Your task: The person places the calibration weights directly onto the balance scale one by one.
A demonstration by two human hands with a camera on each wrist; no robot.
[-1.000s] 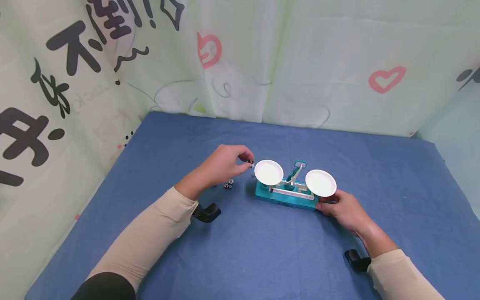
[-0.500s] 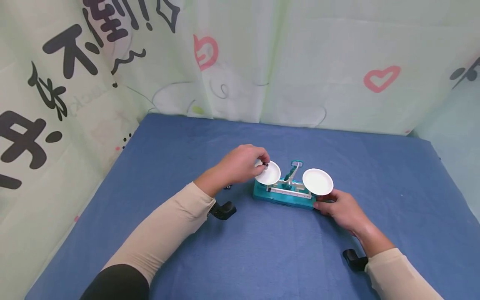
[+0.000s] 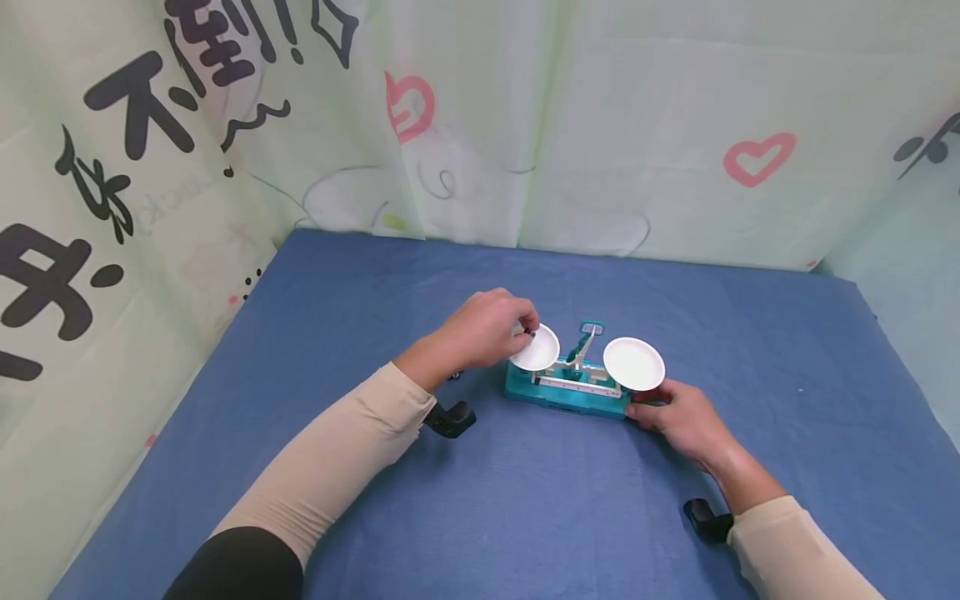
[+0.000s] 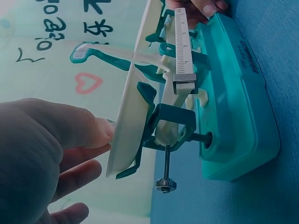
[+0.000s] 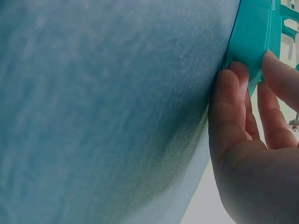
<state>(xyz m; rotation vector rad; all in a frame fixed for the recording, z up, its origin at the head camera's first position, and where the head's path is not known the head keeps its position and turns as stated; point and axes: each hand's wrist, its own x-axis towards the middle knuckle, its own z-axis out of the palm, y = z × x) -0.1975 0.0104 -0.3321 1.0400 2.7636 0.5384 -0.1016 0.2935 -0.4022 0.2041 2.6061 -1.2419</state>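
A small balance scale with a teal base [image 3: 566, 402] stands on the blue cloth. My left hand [image 3: 483, 329] is over the left white pan [image 3: 546, 352], pinching a small dark metal weight [image 3: 529, 332] between thumb and fingers. In the left wrist view the thumb tip touches the pan's rim [image 4: 122, 135], and the weight is mostly hidden. At the other end my right hand [image 3: 690, 423] grips the base's right corner, with thumb and fingertips on the teal plastic [image 5: 252, 42] in the right wrist view. The right pan [image 3: 633, 363] holds nothing.
Small metal weights [image 3: 455, 376] lie on the cloth, partly covered by the left wrist. The balance's pointer arm [image 3: 587, 337] rises between the pans. A printed curtain [image 3: 622, 125] hangs along the back and left edges of the table.
My left hand has moved right, from beside the left pan to over it, carrying the small weight down to the pan. The right hand keeps its grip on the base.
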